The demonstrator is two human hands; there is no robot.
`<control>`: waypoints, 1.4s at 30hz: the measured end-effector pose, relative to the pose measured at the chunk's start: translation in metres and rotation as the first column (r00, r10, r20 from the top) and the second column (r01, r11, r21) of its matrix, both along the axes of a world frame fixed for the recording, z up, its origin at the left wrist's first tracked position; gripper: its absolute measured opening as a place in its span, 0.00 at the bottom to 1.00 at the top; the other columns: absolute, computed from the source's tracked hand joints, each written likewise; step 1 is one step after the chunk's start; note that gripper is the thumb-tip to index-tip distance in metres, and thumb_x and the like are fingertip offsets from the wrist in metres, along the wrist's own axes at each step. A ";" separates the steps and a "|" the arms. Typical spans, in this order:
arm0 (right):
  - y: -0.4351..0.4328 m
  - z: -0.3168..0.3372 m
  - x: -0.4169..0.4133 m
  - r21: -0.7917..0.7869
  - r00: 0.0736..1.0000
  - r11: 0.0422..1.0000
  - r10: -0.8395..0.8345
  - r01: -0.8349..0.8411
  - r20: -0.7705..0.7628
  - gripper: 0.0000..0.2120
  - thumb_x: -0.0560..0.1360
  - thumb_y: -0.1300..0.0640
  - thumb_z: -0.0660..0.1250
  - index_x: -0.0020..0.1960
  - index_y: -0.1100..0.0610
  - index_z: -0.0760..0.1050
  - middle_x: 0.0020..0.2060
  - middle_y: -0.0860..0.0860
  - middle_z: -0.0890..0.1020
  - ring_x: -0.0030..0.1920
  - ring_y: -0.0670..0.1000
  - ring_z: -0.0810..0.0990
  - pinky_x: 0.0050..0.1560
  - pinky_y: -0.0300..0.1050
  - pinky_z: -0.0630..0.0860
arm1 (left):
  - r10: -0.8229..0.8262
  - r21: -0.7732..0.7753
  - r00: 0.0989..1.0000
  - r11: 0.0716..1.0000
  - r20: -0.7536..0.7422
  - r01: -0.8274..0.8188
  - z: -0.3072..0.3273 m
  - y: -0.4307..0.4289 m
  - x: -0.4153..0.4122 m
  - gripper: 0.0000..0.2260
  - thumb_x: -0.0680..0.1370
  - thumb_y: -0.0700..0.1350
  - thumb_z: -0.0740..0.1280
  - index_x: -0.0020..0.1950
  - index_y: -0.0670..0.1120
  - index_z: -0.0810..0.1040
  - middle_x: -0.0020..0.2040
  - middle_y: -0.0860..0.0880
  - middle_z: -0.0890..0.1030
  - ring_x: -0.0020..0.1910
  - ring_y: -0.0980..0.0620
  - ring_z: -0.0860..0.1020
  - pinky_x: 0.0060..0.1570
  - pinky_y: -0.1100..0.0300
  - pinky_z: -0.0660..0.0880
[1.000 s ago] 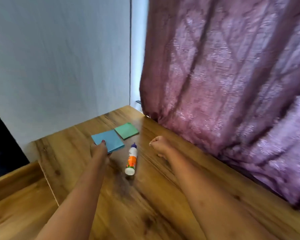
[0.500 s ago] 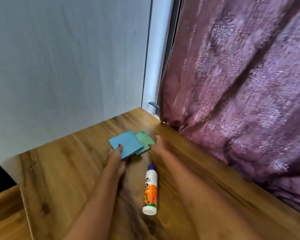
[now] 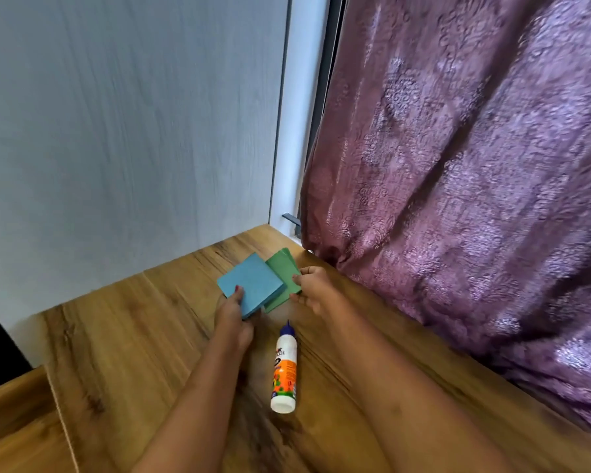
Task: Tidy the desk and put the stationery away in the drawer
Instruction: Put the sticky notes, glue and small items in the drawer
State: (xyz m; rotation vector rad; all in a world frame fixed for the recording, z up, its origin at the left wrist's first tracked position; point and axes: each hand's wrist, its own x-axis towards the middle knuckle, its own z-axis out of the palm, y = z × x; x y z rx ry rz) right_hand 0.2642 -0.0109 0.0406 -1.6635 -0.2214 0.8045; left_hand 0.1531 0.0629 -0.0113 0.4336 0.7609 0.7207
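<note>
A blue pad of sticky notes [image 3: 251,283] lies partly on top of a green pad [image 3: 282,268] near the desk's far corner. My left hand [image 3: 234,314] pinches the blue pad at its near edge, thumb on top. My right hand [image 3: 313,285] grips the right edge of the green pad with curled fingers. A white glue bottle [image 3: 284,370] with an orange label and blue tip lies flat on the wooden desk [image 3: 133,336] between my forearms, tip pointing away from me.
A grey-white wall [image 3: 127,131] stands behind the desk. A purple patterned curtain [image 3: 475,165] hangs along the right side and touches the desk edge. A lower wooden surface [image 3: 11,425] adjoins the desk at the left.
My left hand slid the blue pad over onto the green one. My right hand went from a loose fist beside the glue to the green pad. The view moved closer to the corner.
</note>
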 end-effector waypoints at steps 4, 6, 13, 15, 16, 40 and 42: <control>-0.032 0.016 -0.015 0.084 0.999 0.995 -0.054 0.055 -0.006 0.13 0.81 0.66 0.57 0.65 0.63 0.67 0.55 0.59 0.74 0.52 0.55 0.75 0.39 0.43 0.77 | -0.037 0.067 0.999 0.997 0.031 0.034 0.023 -0.020 -0.013 0.14 0.80 0.42 0.61 0.66 0.46 0.68 0.48 0.47 0.77 0.46 0.49 0.77 0.47 0.50 0.75; -0.052 0.022 -0.027 0.130 0.996 0.988 -0.080 0.086 -0.050 0.12 0.81 0.67 0.56 0.63 0.61 0.67 0.55 0.60 0.75 0.50 0.55 0.76 0.41 0.46 0.78 | -0.058 0.075 0.996 0.996 0.063 0.053 0.033 -0.034 -0.024 0.15 0.80 0.41 0.61 0.67 0.46 0.68 0.50 0.47 0.77 0.47 0.48 0.77 0.47 0.49 0.75; -0.157 0.043 -0.100 0.225 0.975 0.973 0.007 0.044 -0.220 0.11 0.78 0.70 0.57 0.52 0.55 0.69 0.46 0.58 0.78 0.43 0.56 0.78 0.46 0.56 0.77 | -0.141 0.153 0.986 0.980 0.091 0.126 0.064 -0.106 -0.081 0.16 0.81 0.41 0.60 0.69 0.44 0.68 0.49 0.47 0.78 0.45 0.50 0.77 0.42 0.52 0.75; -0.189 0.044 -0.122 0.261 0.964 0.963 0.000 0.072 -0.267 0.13 0.77 0.72 0.57 0.52 0.55 0.70 0.47 0.58 0.79 0.44 0.57 0.79 0.44 0.57 0.79 | -0.203 0.188 0.973 0.966 0.113 0.180 0.074 -0.135 -0.097 0.16 0.81 0.40 0.59 0.69 0.44 0.67 0.48 0.47 0.78 0.44 0.50 0.77 0.45 0.52 0.75; -0.207 0.045 -0.134 0.287 0.957 0.952 -0.016 0.103 -0.290 0.14 0.77 0.73 0.57 0.54 0.56 0.70 0.47 0.58 0.79 0.45 0.57 0.79 0.41 0.56 0.81 | -0.233 0.202 0.965 0.957 0.118 0.207 0.079 -0.152 -0.107 0.16 0.81 0.40 0.58 0.70 0.44 0.67 0.48 0.47 0.78 0.44 0.50 0.77 0.46 0.52 0.75; -0.410 0.008 -0.410 -0.098 0.918 0.913 -0.392 0.396 0.061 0.18 0.82 0.46 0.54 0.56 0.58 0.74 0.49 0.58 0.83 0.43 0.52 0.81 0.38 0.43 0.73 | -0.496 0.216 0.814 0.796 -0.303 0.566 0.024 -0.277 -0.377 0.17 0.79 0.52 0.63 0.64 0.42 0.72 0.51 0.43 0.80 0.41 0.50 0.78 0.31 0.61 0.69; -0.381 -0.008 -0.426 -0.117 0.917 0.910 -0.390 0.398 0.086 0.18 0.81 0.45 0.54 0.56 0.57 0.74 0.48 0.57 0.83 0.45 0.53 0.82 0.39 0.43 0.74 | -0.490 0.228 0.791 0.777 -0.365 0.587 0.007 -0.247 -0.394 0.16 0.80 0.52 0.61 0.61 0.42 0.73 0.47 0.44 0.80 0.39 0.50 0.77 0.31 0.60 0.67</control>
